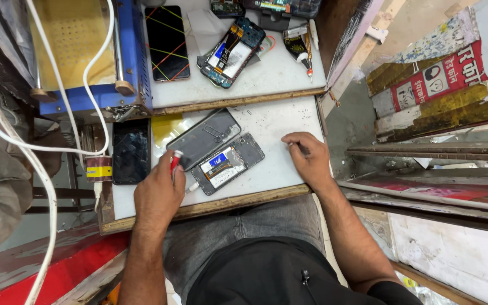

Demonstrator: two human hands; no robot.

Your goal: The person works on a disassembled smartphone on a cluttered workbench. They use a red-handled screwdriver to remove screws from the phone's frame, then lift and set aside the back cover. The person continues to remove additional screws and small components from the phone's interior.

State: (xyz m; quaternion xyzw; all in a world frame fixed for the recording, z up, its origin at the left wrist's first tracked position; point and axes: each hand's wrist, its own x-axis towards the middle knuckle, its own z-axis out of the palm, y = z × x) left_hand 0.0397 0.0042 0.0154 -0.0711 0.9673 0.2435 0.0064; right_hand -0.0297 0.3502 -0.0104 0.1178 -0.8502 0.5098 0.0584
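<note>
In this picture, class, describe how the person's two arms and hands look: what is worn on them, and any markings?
Both arms are bare up to the picture's lower edge: no sleeves show. The left hand and right hand wear no gloves, and no watch, ring or band is visible. No markings can be made out.

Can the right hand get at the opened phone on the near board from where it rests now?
Probably yes. The right hand rests on the white board just right of the opened phone, with only bare board between them. The left hand, holding a red tool, sits at the phone's other end.
</note>
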